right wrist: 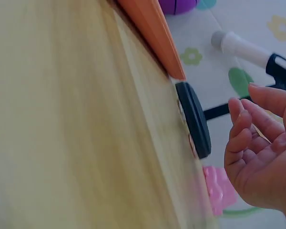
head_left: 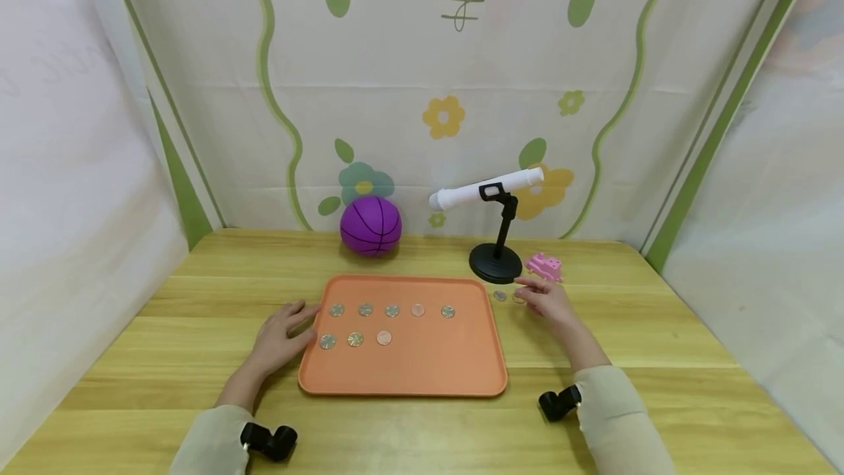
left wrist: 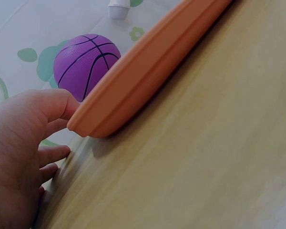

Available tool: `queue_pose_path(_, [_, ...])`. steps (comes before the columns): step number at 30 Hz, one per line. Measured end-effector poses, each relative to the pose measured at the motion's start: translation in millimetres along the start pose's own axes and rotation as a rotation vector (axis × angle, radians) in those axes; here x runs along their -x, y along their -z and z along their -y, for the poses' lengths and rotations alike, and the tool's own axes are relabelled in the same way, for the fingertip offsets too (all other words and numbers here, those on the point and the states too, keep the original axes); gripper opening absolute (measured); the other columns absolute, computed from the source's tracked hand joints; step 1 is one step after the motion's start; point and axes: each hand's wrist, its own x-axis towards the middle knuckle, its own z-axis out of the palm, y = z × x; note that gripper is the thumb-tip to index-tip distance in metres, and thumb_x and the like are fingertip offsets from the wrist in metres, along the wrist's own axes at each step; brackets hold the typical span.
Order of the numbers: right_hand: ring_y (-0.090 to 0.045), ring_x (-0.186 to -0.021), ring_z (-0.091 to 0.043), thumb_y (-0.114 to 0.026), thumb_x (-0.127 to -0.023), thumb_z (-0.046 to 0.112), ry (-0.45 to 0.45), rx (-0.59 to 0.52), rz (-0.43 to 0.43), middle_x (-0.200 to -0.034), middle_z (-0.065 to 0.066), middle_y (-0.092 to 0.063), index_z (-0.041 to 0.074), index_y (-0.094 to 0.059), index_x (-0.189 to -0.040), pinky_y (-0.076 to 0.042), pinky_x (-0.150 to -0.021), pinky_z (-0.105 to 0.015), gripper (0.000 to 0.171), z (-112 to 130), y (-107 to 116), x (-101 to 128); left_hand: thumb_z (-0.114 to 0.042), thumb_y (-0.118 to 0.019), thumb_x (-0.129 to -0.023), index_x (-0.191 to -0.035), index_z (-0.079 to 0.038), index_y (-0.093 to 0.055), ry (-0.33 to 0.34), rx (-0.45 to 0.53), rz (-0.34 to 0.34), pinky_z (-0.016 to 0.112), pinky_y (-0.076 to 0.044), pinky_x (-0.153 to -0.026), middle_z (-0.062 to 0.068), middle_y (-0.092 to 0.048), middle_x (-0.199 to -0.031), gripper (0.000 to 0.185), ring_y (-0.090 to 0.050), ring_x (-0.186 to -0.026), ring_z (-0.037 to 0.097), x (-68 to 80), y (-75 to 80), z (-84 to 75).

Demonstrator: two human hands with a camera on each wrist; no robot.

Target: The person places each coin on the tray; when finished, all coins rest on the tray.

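Observation:
An orange tray (head_left: 435,369) lies on the table, with several silver, gold and copper coloured coins (head_left: 365,309) in two rows on it. My left hand (head_left: 280,339) rests at the tray's left rim, fingers spread and thumb and forefinger touching the edge. Past the tray's right edge, my right hand (head_left: 547,302) hovers with fingers loosely bent and nothing visible between them. Just left of its fingertips is a coin (head_left: 500,295) on the table, and another coin (head_left: 518,299) is partly hidden under the fingers.
A purple basketball (head_left: 371,226) sits behind the tray. To its right, a white microphone (head_left: 488,190) is held tilted on a black stand (head_left: 496,264). Beside the stand's base is a small pink toy (head_left: 544,267). A patterned cloth (head_left: 369,57) hangs at the back.

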Motion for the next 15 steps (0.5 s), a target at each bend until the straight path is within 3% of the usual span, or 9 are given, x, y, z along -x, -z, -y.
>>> queue_pose_path(6, [-0.041,-0.05,-0.008,-0.058,-0.082,0.008,-0.04,0.031,-0.034,-0.079,-0.007,-0.059,-0.009,-0.045,-0.12,-0.038,-0.048,-0.022,0.044,-15,12,-7,-0.022,-0.054,-0.082,-0.123,-0.003,-0.049,0.016,0.002,0.009,0.06,-0.009,-0.091,0.029,-0.033,-0.127,0.045,-0.019,-0.118,0.047,0.7,0.1,-0.3])
queue_pose_path(15, [-0.043,-0.055,-0.01,-0.059,-0.082,0.014,-0.084,0.1,-0.084,-0.071,-0.003,-0.053,-0.004,-0.049,-0.12,-0.038,-0.048,-0.022,0.042,-31,19,-12,-0.021,-0.054,-0.082,-0.122,-0.004,-0.049,0.0,0.004,0.009,0.061,-0.01,-0.09,0.028,-0.034,-0.127,0.044,-0.02,-0.118,0.046,1.0,-1.4,-0.4])
